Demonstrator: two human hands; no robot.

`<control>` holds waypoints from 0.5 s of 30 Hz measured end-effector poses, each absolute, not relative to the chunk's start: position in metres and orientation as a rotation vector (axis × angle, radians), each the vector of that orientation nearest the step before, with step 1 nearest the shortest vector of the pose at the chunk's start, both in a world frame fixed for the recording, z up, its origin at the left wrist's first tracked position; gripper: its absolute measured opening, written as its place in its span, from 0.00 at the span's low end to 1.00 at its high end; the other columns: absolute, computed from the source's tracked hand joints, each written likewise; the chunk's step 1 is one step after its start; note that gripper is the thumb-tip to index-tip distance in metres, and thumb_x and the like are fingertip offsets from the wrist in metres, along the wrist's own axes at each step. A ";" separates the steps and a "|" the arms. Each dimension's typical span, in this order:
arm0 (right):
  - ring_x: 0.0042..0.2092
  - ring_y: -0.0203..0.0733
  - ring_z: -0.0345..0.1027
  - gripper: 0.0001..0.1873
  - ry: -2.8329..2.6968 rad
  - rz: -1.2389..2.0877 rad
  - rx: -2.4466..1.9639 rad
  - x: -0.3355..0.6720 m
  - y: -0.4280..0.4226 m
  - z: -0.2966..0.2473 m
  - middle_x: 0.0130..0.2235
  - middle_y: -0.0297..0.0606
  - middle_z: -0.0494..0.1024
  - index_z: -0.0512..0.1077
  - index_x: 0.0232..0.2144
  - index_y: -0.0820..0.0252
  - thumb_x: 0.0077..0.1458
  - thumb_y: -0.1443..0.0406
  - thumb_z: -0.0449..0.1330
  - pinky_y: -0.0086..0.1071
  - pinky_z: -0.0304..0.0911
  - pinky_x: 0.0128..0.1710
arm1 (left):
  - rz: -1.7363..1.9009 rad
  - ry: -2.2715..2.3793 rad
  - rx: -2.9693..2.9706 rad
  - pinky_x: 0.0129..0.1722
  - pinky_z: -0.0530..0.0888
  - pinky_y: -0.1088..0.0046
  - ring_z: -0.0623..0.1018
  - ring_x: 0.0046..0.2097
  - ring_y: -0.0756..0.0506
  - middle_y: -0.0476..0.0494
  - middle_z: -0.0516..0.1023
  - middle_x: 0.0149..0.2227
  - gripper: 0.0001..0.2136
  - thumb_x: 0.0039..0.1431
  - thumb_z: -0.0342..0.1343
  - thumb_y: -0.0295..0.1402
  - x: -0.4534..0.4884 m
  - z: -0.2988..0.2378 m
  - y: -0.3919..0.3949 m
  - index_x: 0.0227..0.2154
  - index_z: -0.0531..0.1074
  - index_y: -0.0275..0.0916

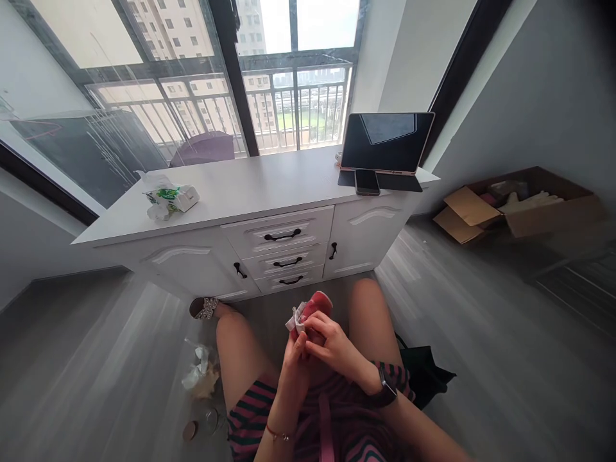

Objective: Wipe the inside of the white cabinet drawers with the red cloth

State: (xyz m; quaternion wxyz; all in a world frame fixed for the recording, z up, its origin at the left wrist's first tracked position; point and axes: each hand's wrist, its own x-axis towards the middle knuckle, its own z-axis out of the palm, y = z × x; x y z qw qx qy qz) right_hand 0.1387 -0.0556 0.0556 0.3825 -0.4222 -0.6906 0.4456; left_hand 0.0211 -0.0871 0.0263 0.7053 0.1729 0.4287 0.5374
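Observation:
A small red shoe [321,303] with a pale sole edge is held between my knees, just above my lap. My left hand [294,360] is closed around its near left side, thumb pressed near the opening. My right hand [333,345] is closed too, its fingers bent against the upper of the shoe. By my fingertips a white piece [298,319] stands up from the shoe; whether it is a strap or a tissue I cannot tell. Both palms and part of the shoe are hidden by my fingers.
A white cabinet [260,186] stands ahead, bearing a tissue pack [179,197], a tablet [385,142] and a phone [367,182]. An open cardboard box [548,215] sits at right. On the floor lie plastic bags [199,369], a round lid [190,430] and a black bag [426,372].

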 end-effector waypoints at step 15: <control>0.29 0.33 0.53 0.19 -1.002 1.284 -1.175 0.115 -0.071 0.025 0.28 0.26 0.58 0.57 0.27 0.56 0.49 0.58 0.66 0.27 0.56 0.29 | 1.591 0.879 0.128 0.42 0.75 0.70 0.79 0.41 0.44 0.46 0.81 0.41 0.22 0.40 0.68 0.29 0.010 0.025 -0.076 0.43 0.75 0.44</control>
